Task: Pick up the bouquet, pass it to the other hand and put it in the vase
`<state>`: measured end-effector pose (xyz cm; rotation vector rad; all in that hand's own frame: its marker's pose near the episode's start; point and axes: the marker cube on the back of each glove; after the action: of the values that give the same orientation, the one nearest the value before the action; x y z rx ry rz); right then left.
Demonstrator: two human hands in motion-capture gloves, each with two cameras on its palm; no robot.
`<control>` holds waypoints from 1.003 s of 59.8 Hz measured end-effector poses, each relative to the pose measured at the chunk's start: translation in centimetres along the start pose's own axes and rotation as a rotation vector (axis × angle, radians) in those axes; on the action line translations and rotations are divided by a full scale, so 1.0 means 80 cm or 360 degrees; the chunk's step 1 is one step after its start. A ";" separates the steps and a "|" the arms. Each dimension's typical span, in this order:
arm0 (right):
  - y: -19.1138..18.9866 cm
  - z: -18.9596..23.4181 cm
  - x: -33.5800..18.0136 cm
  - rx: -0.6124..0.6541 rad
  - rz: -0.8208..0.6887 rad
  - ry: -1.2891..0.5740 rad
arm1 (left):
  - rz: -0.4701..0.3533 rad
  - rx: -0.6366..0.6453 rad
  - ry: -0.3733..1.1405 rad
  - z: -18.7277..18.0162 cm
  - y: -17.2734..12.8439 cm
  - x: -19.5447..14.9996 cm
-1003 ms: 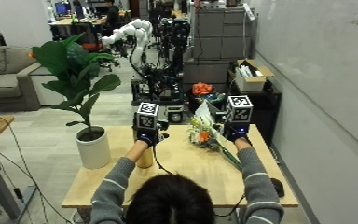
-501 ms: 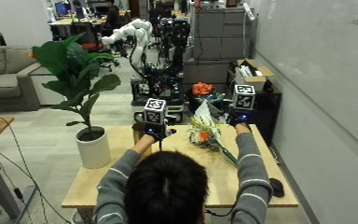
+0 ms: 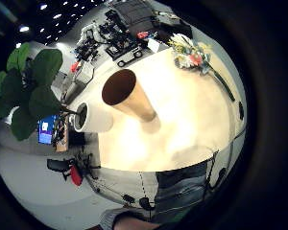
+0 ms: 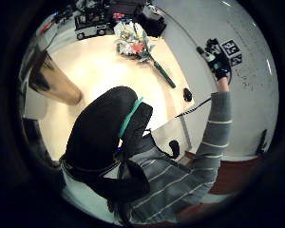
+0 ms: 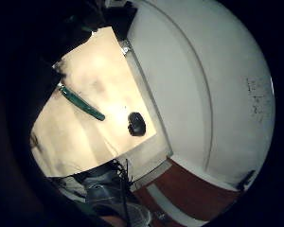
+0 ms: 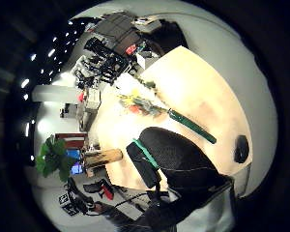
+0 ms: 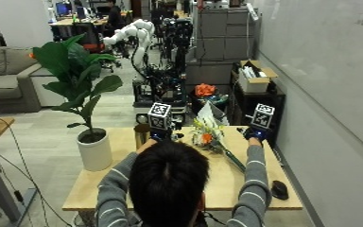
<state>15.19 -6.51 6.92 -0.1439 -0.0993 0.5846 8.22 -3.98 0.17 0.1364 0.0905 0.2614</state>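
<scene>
Bouquet (image 7: 208, 135): lying on tabletop (image 7: 232, 189), green stem toward the mouse (image 7: 280, 189).
Vase (image 3: 127, 98): upright on tabletop, beside white plant pot (image 7: 95, 150).
Left hand (image 7: 160, 135), right hand (image 7: 255, 132): raised above tabletop, holding nothing; finger positions cannot be told.

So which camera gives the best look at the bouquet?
The left thumb side palm view: the bouquet lies whole on the table, flowers to stem. The outside view shows it partly behind the head; the right little finger side view catches only its stem.
</scene>
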 end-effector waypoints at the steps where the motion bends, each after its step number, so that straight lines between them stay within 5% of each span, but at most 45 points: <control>1: 0.001 0.002 0.002 0.0095 0.0004 -0.0004 | 0.0012 -0.0011 0.0032 0.003 -0.001 0.001; 7: -0.007 0.048 0.008 0.0144 -0.0019 -0.0040 | 0.0062 -0.0073 0.0175 0.010 0.004 0.010; 26: -0.017 0.202 0.020 -0.0005 0.0007 -0.0154 | 0.0105 0.0003 0.0073 0.041 -0.007 0.016; 31: -0.011 0.239 0.031 -0.0111 0.0199 -0.0076 | 0.0095 0.0001 0.0066 0.031 0.003 0.020; 36: -0.004 0.259 0.024 -0.0193 0.0085 -0.0045 | 0.0021 -0.0101 0.0109 0.015 0.027 0.026; 43: -0.019 0.273 0.022 -0.0032 0.0089 0.0023 | -0.0108 -0.0366 0.0154 0.020 0.039 0.025; 50: -0.010 0.288 0.018 -0.0133 0.0046 0.0058 | 0.0065 -0.0176 0.0182 0.035 0.015 0.019; 60: -0.019 0.292 0.020 0.0017 0.0159 -0.0035 | -0.0047 -0.0318 0.0175 0.030 0.028 0.017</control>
<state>14.20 -4.41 30.28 -0.1327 -0.1110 0.6865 9.24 -1.77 2.80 -0.0780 0.1746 0.2469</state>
